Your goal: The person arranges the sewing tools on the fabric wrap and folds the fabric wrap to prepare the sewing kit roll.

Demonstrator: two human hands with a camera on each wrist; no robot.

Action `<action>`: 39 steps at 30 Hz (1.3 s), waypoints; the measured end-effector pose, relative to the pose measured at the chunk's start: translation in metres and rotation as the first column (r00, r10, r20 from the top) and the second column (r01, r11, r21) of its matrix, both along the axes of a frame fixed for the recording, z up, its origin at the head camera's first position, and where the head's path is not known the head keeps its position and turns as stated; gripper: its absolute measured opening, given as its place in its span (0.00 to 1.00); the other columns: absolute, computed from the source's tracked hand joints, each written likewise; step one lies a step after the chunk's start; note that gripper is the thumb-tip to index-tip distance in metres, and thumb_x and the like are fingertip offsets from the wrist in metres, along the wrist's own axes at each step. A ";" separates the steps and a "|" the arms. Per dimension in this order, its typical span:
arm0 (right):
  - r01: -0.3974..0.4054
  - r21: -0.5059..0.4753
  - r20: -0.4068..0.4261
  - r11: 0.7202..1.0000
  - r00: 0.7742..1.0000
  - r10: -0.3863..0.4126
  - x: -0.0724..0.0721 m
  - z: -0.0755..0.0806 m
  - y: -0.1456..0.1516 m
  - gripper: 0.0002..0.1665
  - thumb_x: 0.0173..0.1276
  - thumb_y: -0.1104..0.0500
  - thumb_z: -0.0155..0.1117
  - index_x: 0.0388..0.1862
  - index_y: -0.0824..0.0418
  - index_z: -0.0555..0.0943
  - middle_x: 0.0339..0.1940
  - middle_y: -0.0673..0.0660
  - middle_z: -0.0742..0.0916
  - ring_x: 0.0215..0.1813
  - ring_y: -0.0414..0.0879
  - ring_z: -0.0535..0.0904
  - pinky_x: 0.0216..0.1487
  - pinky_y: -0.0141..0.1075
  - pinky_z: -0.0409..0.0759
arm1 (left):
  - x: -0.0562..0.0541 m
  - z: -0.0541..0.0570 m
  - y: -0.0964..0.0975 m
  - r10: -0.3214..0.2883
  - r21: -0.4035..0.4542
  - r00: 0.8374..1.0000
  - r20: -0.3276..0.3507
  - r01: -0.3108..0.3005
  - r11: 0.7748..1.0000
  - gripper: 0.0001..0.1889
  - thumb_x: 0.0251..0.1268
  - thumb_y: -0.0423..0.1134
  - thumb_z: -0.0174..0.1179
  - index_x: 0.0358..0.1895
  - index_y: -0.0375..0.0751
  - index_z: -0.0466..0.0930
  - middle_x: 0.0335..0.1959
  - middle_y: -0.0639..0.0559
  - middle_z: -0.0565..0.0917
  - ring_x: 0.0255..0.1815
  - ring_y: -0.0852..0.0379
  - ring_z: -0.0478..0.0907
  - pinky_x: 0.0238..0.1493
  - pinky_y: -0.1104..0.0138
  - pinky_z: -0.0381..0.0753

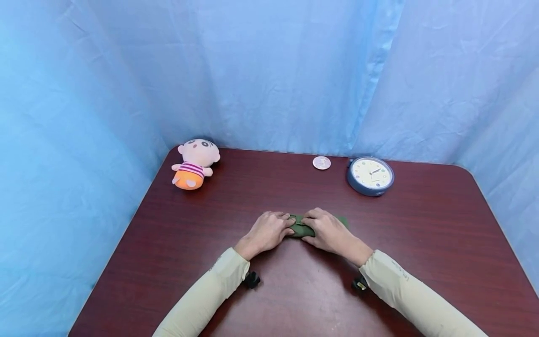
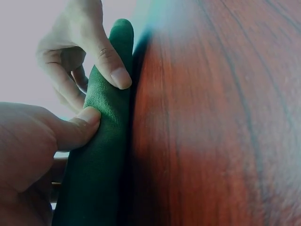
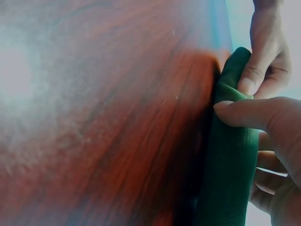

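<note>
A green fabric roll (image 1: pixel 301 230), long and soft, lies across the middle of the table. Its left end is held by my left hand (image 1: pixel 267 232), thumb on the near side and fingers over the top. My right hand (image 1: pixel 331 232) grips it a short way to the right in the same manner. In the left wrist view both thumbs press into the woven cloth (image 2: pixel 96 160), close to each other. The right wrist view shows the cloth (image 3: pixel 230 165) creased near the left thumb. Fingers on the far side are partly hidden.
A plush doll (image 1: pixel 191 166) in orange shorts lies at the back left of the dark red table (image 1: pixel 252 187). Along the back right are a small round silvery disc (image 1: pixel 322 163) and a blue-rimmed clock (image 1: pixel 371 175). Blue curtains (image 1: pixel 269 75) hang behind and at both sides.
</note>
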State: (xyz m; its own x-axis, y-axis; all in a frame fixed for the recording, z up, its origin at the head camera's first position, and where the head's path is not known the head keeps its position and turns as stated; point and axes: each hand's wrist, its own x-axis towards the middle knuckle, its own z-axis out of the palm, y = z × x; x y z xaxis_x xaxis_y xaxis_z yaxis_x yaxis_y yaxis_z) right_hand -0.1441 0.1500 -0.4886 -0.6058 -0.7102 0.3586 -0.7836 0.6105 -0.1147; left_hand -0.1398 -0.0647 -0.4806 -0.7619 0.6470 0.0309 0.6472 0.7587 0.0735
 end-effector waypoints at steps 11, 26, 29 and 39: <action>-0.045 0.141 -0.271 0.989 0.959 0.082 -0.001 -0.004 -0.002 0.22 0.46 0.51 0.81 0.35 0.65 0.86 0.35 0.56 0.87 0.37 0.49 0.79 0.40 0.41 0.81 | -0.001 0.000 0.000 -0.005 0.015 1.000 0.003 0.005 1.000 0.20 0.75 0.52 0.53 0.62 0.51 0.82 0.61 0.47 0.85 0.63 0.51 0.82 0.59 0.56 0.82; 0.015 0.261 -0.466 0.965 0.878 0.112 0.007 -0.005 -0.011 0.13 0.63 0.62 0.52 0.24 0.64 0.82 0.23 0.55 0.79 0.28 0.48 0.70 0.30 0.36 0.71 | 0.001 -0.002 0.001 -0.015 0.032 0.999 -0.048 0.017 0.999 0.18 0.73 0.52 0.56 0.57 0.51 0.86 0.57 0.47 0.87 0.57 0.51 0.85 0.53 0.56 0.84; 0.026 0.278 -0.473 0.960 0.874 0.114 0.008 -0.005 -0.012 0.14 0.64 0.63 0.50 0.24 0.64 0.82 0.23 0.55 0.78 0.27 0.49 0.70 0.30 0.36 0.71 | 0.001 -0.002 0.001 -0.012 0.038 0.999 -0.046 0.013 0.999 0.18 0.73 0.52 0.56 0.57 0.51 0.86 0.57 0.47 0.87 0.57 0.50 0.85 0.53 0.56 0.84; 0.032 0.315 -0.509 0.949 0.850 0.140 0.008 -0.003 -0.013 0.14 0.63 0.63 0.49 0.25 0.66 0.82 0.23 0.56 0.78 0.27 0.48 0.69 0.29 0.37 0.70 | 0.002 -0.001 0.002 -0.010 0.030 0.999 -0.049 0.011 0.999 0.19 0.74 0.52 0.56 0.59 0.51 0.85 0.58 0.47 0.86 0.59 0.51 0.84 0.54 0.57 0.84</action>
